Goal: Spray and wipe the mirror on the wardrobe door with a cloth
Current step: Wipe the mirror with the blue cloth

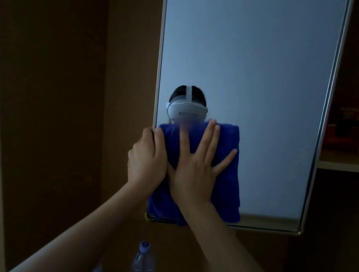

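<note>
A dim room in a home, probably a bedroom; a brown wardrobe (50, 98) carries a framed mirror (260, 66) on its door; an open shelf (349, 165) at the right holds orange packets, too dark to identify; a plastic bottle (143, 266) stands below.

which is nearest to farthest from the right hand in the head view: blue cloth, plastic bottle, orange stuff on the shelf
1. blue cloth, directly under the right hand, pressed on the mirror.
2. plastic bottle, below, near the frame's bottom edge.
3. orange items, far right on the shelf.
</note>
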### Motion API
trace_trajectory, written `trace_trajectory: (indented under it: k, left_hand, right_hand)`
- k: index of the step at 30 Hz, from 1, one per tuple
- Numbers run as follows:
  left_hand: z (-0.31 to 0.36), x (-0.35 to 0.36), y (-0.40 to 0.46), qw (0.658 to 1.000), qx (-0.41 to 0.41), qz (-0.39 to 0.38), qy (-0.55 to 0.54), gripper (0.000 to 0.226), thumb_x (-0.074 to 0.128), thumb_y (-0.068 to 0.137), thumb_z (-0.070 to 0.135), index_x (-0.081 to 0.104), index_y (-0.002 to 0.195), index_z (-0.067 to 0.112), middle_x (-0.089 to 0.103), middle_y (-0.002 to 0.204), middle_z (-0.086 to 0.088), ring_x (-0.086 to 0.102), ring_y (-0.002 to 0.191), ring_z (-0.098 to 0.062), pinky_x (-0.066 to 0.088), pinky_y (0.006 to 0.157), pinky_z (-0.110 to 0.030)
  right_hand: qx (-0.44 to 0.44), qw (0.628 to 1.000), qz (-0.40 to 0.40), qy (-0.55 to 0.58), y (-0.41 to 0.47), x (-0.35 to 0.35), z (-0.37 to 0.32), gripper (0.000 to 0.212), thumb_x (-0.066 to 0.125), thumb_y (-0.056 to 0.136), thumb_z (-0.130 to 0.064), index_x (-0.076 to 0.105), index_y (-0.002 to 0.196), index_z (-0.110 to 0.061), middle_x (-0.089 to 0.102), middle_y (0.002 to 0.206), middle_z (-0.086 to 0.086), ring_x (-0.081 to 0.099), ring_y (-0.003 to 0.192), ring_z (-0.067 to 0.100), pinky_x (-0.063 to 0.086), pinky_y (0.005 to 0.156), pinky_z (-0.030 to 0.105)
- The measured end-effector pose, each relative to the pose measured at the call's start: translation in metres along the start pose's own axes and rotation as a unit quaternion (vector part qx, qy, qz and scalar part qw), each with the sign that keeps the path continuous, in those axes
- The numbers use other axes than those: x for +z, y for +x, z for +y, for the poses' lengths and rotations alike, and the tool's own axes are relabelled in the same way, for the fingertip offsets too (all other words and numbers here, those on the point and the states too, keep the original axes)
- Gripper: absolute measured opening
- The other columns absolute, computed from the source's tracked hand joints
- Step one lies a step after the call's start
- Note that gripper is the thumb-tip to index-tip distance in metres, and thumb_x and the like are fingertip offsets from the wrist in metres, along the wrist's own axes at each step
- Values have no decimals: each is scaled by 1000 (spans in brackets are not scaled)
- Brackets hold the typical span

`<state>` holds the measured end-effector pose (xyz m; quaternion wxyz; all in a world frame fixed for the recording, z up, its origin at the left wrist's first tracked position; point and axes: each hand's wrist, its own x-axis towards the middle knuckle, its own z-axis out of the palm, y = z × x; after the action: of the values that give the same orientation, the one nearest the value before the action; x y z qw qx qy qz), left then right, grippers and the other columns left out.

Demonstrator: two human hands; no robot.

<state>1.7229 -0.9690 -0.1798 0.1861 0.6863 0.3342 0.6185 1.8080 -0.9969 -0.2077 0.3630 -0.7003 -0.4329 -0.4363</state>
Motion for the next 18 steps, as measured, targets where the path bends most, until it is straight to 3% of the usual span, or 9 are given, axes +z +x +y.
trace_trajectory:
  k: [5, 9, 13, 18]
  left_hand:
    - [2, -3, -2, 1000, -4, 9, -15, 46, 21, 103, 46, 52, 88, 16, 58, 72, -1, 58, 63, -16, 40, 57, -28]
    - [2, -4, -4, 1000, 0, 11, -21, 50, 19, 103, 48, 56, 94, 16, 59, 73, -2, 60, 67, -16, 47, 64, -33]
    - [4, -2, -4, 1000, -6, 18, -3, 47, 19, 104, 46, 56, 95, 18, 60, 77, 2, 59, 72, -12, 46, 65, -29]
    - [2, 3, -4, 1000, -7, 30, -1, 48, 20, 103, 47, 57, 100, 18, 64, 81, 2, 62, 76, -15, 50, 70, -37]
  right_hand:
    - [6, 1000, 19, 4, 25, -10, -7, 80, 19, 87, -73, 10, 154, -30, 7, 160, 22, 2, 148, 35, -4, 109, 69]
    - [-13, 1000, -4, -21, -7, 2, -4, 86, 27, 83, -72, 6, 155, -29, 4, 160, 22, -1, 148, 36, -3, 110, 70]
    - [-28, 999, -16, -11, -49, 17, -1, 88, 25, 83, -76, 4, 155, -30, 8, 160, 22, 1, 148, 36, -1, 110, 70]
    - [-45, 999, -17, -11, -66, 22, 5, 82, 29, 88, -74, 5, 155, -31, 11, 160, 21, 2, 148, 35, -1, 110, 70]
